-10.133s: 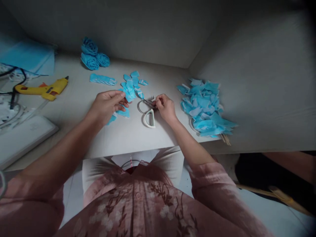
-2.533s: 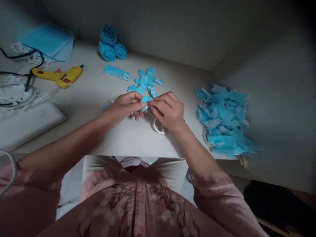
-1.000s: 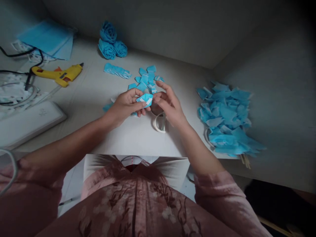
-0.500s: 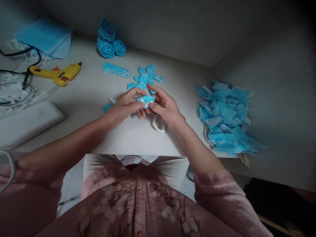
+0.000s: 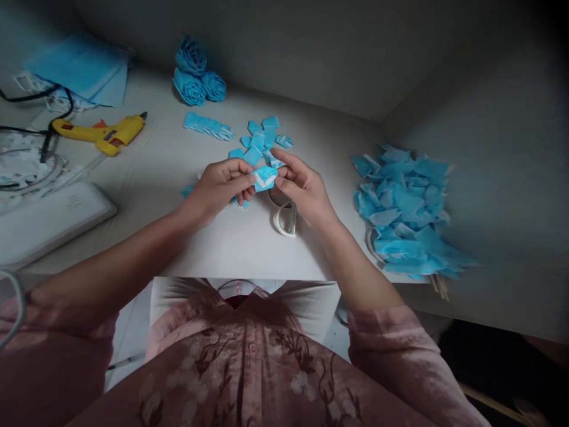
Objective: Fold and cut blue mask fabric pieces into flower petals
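Note:
A small folded piece of blue fabric [image 5: 265, 178] with white edges is held up between both hands above the table. My left hand [image 5: 222, 185] pinches its left side between thumb and fingers. At its right edge, my right hand [image 5: 303, 185] grips it with thumb and curled fingers, the index finger raised. Just beyond the hands lie several folded blue pieces [image 5: 258, 140]. A pair of scissors [image 5: 285, 219] with pale handles rests below my right hand; its blades are mostly hidden. More blue scraps [image 5: 188, 191] lie partly covered by my left hand.
A yellow glue gun [image 5: 106, 131] and blue face masks [image 5: 82, 68] lie at the left, by a white box-like object [image 5: 56, 222]. Blue fabric roses [image 5: 191, 86] and a pleated blue strip [image 5: 208, 126] sit farther back. A heap of blue pieces [image 5: 406, 201] covers the right side.
The blue piece has been turned and spread between my fingers, showing more of its face and a white V-shaped edge. My hands have drawn slightly apart.

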The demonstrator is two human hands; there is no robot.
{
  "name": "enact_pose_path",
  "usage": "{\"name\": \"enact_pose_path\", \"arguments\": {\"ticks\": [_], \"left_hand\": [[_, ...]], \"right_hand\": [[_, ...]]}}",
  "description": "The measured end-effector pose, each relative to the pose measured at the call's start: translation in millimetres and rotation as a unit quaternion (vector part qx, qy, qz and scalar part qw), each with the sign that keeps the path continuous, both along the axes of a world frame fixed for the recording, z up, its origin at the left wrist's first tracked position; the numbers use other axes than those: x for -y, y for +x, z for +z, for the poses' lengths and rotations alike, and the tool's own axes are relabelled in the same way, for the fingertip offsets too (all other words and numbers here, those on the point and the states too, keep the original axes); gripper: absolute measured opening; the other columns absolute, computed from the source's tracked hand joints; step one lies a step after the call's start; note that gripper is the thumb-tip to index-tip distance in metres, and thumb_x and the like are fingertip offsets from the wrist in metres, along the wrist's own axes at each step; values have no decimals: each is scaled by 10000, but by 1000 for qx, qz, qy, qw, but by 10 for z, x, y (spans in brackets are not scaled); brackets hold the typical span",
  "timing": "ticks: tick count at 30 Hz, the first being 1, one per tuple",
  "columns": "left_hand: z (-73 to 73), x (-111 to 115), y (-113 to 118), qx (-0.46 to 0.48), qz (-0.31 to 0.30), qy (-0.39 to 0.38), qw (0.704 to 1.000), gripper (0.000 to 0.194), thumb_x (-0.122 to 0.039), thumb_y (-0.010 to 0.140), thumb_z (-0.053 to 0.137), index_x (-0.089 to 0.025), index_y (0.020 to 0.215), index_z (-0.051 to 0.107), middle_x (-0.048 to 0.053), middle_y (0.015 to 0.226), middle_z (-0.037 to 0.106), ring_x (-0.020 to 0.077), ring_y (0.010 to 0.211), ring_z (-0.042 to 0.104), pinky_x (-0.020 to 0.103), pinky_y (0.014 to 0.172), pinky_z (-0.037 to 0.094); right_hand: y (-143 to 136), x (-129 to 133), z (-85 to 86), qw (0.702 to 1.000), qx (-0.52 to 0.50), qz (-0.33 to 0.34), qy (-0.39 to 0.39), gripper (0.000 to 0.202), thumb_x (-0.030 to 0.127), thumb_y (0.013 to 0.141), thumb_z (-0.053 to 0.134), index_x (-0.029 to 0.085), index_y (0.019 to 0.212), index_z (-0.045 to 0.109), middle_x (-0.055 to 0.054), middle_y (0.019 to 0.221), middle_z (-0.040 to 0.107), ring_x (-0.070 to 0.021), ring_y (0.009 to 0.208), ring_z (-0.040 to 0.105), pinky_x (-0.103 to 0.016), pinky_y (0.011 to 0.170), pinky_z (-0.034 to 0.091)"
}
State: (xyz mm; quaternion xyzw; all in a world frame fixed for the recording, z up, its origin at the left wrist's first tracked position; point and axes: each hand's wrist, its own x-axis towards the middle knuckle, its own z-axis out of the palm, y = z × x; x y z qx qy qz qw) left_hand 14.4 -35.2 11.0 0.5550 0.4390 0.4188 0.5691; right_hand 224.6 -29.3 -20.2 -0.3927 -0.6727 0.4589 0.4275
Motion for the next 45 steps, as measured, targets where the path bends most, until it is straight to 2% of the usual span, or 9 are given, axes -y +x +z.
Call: {"name": "enact_pose_path", "arguments": {"ticks": [8, 14, 20, 25, 30, 34, 40, 45], "left_hand": [[-1, 8, 13, 27, 7, -14, 1000, 100, -175, 842, 701, -165, 823, 603, -10, 656, 687, 86, 529, 600, 202, 520, 452], [-43, 3, 11, 42, -20, -3, 999, 146, -210, 828, 749, -159, 875, 620, -8, 679, 696, 95, 537, 617, 216, 526, 473], [-10, -2, 2, 16, 1, -2, 1000, 112, -229, 864, 698, -164, 941, 650, -22, 668, 667, 93, 521, 595, 210, 497, 439], [-34, -8, -4, -29, -3, 43, 999, 105, -173, 779, 738, -170, 797, 634, -42, 621, 604, 70, 515, 525, 196, 512, 419], [-55, -14, -6, -43, -1, 56, 997, 143, -191, 767, 754, -178, 751, 612, -41, 609, 584, 71, 516, 512, 196, 518, 419], [-65, -2, 5, -27, -5, 61, 998, 138, -207, 775, 755, -179, 762, 620, -34, 610, 597, 76, 520, 520, 201, 523, 429], [-45, 19, 15, -33, -16, 46, 998, 146, -186, 758, 757, -179, 731, 615, -36, 606, 588, 74, 515, 516, 206, 519, 426], [10, 19, 2, -58, -2, 32, 998, 118, -180, 775, 753, -175, 742, 640, -27, 599, 605, 79, 505, 527, 211, 522, 442]], "right_hand": [[-15, 44, 92, 999, -14, -45, -11, 594, 636, 989, 597, 320, 1493, 597, -54, 1185, 743, -213, 1058, 691, -401, 890, 639], [-54, 50, 33, 1000, -18, 5, 0, 707, 631, 905, 746, 294, 1502, 572, -50, 1136, 731, -223, 1022, 699, -434, 932, 629], [-56, 40, -6, 1000, -11, -10, 4, 685, 631, 899, 749, 301, 1479, 595, -40, 1059, 713, -222, 954, 689, -428, 887, 627], [-80, 53, 7, 1000, 25, -3, 7, 692, 599, 895, 756, 290, 1494, 598, -9, 908, 664, -188, 811, 636, -398, 815, 612], [-45, 49, 46, 999, 26, -14, 25, 640, 581, 946, 685, 289, 1505, 579, -26, 1033, 692, -179, 881, 644, -393, 872, 601], [-58, 48, 34, 999, 28, 1, 28, 700, 600, 927, 704, 277, 1526, 544, -52, 1132, 686, -204, 989, 652, -404, 906, 601], [-117, 51, -13, 999, 34, -16, 16, 696, 597, 902, 736, 296, 1507, 573, -33, 1014, 664, -207, 909, 647, -410, 860, 612], [-104, 43, 11, 999, 27, -19, 1, 674, 524, 893, 759, 296, 1504, 587, -40, 1020, 696, -218, 926, 669, -411, 870, 619]]}}
